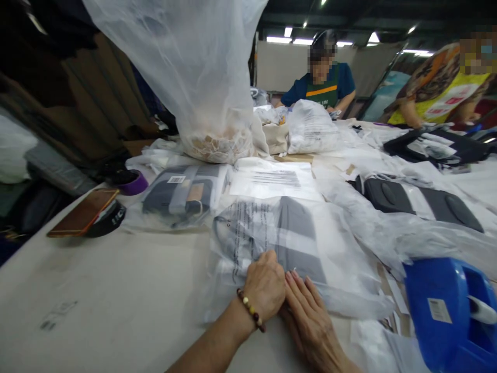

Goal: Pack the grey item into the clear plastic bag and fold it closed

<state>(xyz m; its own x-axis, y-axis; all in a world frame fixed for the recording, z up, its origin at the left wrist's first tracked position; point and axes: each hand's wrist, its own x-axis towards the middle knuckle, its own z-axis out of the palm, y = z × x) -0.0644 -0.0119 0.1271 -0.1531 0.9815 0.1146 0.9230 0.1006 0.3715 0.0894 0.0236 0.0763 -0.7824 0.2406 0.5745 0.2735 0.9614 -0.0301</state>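
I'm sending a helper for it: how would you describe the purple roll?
Along the left edge of the pale table lies a flat brown rectangular case. Beyond, left of a clear-bagged grey item, is the round purple roll. Its purple side sets it apart from the black roll under the case.

Barcode label on a bagged grey item, white label on a blue plastic holder, dark print on a clear bag, wording illegible

Glossy blue plastic bin is shining at the lower right, a crinkly clear plastic bag is catching light mid-frame, and the pale tabletop is looking smooth, pretty matt at lower left.
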